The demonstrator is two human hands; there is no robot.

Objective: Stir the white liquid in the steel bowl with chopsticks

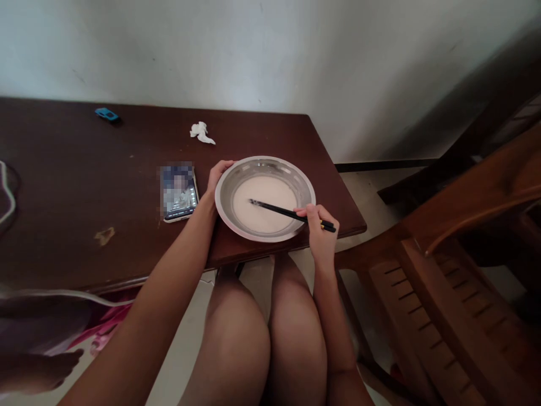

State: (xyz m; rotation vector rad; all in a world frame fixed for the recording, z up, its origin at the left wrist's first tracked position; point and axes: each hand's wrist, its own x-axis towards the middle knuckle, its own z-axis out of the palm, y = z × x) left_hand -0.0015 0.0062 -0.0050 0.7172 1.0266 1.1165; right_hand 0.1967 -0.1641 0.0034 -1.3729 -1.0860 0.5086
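Observation:
A round metal bowl [223, 210] sits near the front right of the dark table, holding a pale, milky liquid [266, 189]. My left hand [218, 173] grips the bowl's left rim, its fingertips partly hidden behind the wall. In my right hand [323, 228], at the bowl's right edge, is a pair of black chopsticks [279, 210], closed around by thumb and fingers. The chopsticks slant over the bowl to the left, and their tips are coated with whitish stuff. Whether the tips touch the liquid is hard to tell.
Left of the bowl lies a phone [181, 192] with a lit screen. A crumpled tissue [202, 132] and a small blue object [107, 115] lie farther back on the table [143, 138]. A wooden chair [448, 304] stands at right. Another person's foot [46, 369] shows at lower left.

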